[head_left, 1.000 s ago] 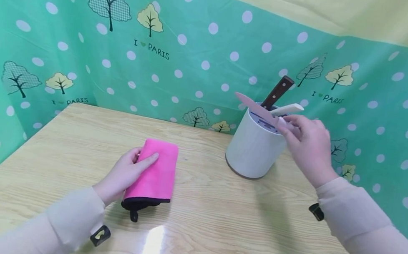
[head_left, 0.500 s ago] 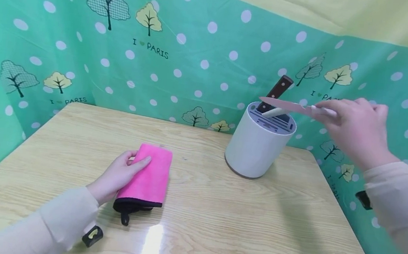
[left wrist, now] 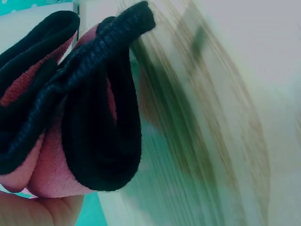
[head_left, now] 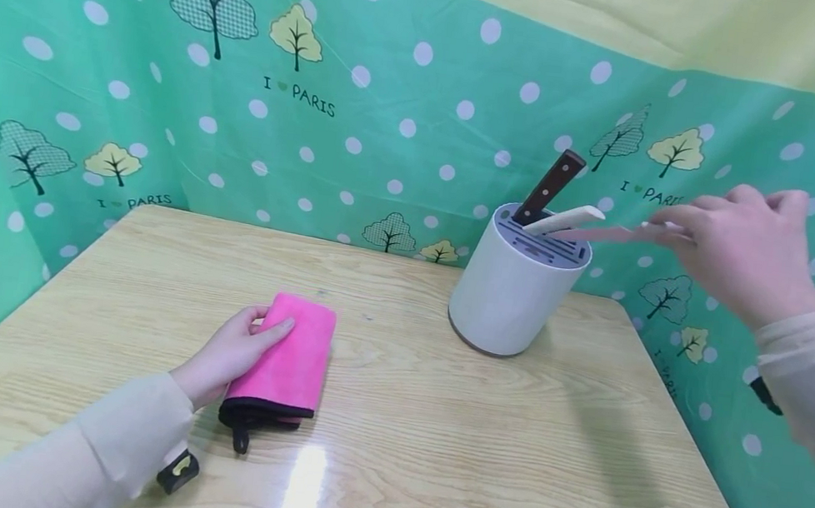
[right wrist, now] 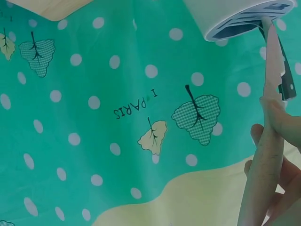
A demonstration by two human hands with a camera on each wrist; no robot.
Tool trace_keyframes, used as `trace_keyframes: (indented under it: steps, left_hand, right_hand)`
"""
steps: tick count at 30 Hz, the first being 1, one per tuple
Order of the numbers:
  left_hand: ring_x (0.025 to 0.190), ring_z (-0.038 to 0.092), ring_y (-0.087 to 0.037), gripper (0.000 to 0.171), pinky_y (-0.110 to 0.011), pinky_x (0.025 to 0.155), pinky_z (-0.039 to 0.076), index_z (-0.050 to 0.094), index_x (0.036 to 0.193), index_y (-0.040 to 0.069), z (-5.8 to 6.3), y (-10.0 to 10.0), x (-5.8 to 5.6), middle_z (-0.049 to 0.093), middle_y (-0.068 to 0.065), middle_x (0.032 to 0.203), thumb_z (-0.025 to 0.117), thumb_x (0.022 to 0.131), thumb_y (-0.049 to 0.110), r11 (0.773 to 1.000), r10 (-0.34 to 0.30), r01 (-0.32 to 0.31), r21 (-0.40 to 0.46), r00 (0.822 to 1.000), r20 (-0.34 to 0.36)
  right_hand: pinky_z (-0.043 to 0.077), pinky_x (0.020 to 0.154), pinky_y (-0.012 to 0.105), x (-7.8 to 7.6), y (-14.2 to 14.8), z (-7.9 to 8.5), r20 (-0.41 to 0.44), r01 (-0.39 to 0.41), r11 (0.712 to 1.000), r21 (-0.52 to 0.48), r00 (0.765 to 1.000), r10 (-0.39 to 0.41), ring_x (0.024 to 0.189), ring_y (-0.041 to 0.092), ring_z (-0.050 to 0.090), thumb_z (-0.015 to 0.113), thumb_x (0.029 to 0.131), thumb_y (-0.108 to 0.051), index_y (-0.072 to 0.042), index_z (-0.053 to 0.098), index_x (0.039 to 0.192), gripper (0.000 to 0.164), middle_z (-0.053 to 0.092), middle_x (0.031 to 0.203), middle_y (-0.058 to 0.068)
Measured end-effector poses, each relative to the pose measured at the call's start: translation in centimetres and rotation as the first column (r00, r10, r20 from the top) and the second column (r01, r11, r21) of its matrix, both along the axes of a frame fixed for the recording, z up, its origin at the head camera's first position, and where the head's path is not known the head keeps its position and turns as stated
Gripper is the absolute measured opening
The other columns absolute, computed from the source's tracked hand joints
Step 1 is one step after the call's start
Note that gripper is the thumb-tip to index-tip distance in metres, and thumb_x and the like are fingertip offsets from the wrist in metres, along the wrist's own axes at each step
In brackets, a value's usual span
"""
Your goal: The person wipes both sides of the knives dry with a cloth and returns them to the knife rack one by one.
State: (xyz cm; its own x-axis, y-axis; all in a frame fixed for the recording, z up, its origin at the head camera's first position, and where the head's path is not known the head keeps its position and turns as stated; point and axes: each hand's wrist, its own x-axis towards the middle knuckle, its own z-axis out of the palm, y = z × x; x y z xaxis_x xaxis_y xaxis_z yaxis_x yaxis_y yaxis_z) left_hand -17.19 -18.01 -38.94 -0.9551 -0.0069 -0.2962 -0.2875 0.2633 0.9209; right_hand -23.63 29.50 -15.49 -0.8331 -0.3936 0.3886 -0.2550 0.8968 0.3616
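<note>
My right hand (head_left: pixel 743 250) pinches a knife with a pink blade (head_left: pixel 606 234) by its pale handle (right wrist: pixel 263 174). The blade points left, and its tip is at the slotted top of a white round knife block (head_left: pixel 504 298). Whether the tip is inside a slot I cannot tell. In the block stand a knife with a brown riveted handle (head_left: pixel 553 183) and one with a white handle (head_left: pixel 566 219). On the left, my left hand (head_left: pixel 234 347) holds a folded pink towel (head_left: pixel 290 358) with black trim and a loop (left wrist: pixel 103 42), thumb on top.
A light wooden table (head_left: pixel 418 423) lies beneath, its right edge running below the right forearm. Behind it hangs a green dotted curtain (head_left: pixel 361 131) with tree prints, close to the knife block.
My right hand has moved right with the knife, pulled back from over the block; its tip then dipped to the block's top. The left hand and towel shifted slightly left and nearer.
</note>
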Motion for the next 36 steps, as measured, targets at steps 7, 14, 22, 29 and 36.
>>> trace_keyframes:
  steps: [7,14,22,29,36]
  left_hand:
    - [0.092,0.065,-0.014,0.073,-0.028,0.077,0.054,0.023,0.15,-0.002,-0.5,-0.3,-0.1,0.055,-0.022,0.127,0.048,0.102,0.046,0.999,-0.003,0.003,-0.045,1.0,-0.003]
    - [0.092,0.066,-0.019,0.072,-0.032,0.077,0.056,0.022,0.15,-0.003,-0.9,-0.4,0.0,0.051,-0.027,0.13,0.05,0.102,0.043,0.997,0.004,-0.004,-0.079,1.0,-0.001]
    - [0.127,0.048,-0.048,0.074,-0.057,0.106,0.041,0.022,0.15,-0.009,-0.7,-1.1,-0.5,0.042,-0.036,0.142,0.052,0.101,0.038,0.953,-0.093,0.083,-0.292,0.995,-0.02]
    - [0.125,0.051,-0.049,0.071,-0.057,0.104,0.043,0.022,0.147,-0.013,-0.5,-1.4,-0.7,0.045,-0.039,0.138,0.055,0.1,0.029,0.93,-0.13,0.113,-0.349,0.991,-0.024]
    - [0.126,0.05,-0.051,0.068,-0.057,0.105,0.043,0.023,0.146,-0.015,-0.5,-1.6,-0.9,0.044,-0.04,0.138,0.054,0.101,0.025,0.916,-0.151,0.128,-0.38,0.988,-0.031]
  right_hand:
    - [0.026,0.077,0.055,-0.1,0.0,0.2,0.018,0.024,0.994,0.103,1.0,-0.026,0.074,0.027,0.042,0.068,0.087,-0.006,-0.026,0.074,0.112,0.033,0.074,0.099,0.009]
    - [0.025,0.078,0.055,-0.7,-0.8,0.3,0.073,0.039,0.987,0.156,0.996,-0.051,0.075,0.027,0.039,0.058,0.093,-0.003,-0.025,0.071,0.121,0.037,0.062,0.079,0.0]
    - [0.024,0.08,0.057,-2.0,-2.3,-0.1,0.087,0.016,0.978,0.21,0.996,-0.035,0.076,0.028,0.037,0.064,0.086,0.002,-0.03,0.073,0.115,0.044,0.05,0.07,-0.002]
    - [0.029,0.082,0.058,-3.5,-4.3,-1.4,0.084,0.005,0.957,0.291,0.996,-0.031,0.079,0.029,0.04,0.071,0.086,0.001,-0.03,0.071,0.122,0.047,0.059,0.079,0.002]
    - [0.029,0.081,0.057,-4.5,-5.3,-2.8,0.055,-0.009,0.959,0.283,0.998,-0.007,0.084,0.032,0.041,0.08,0.08,-0.015,-0.022,0.073,0.116,0.038,0.06,0.086,0.009]
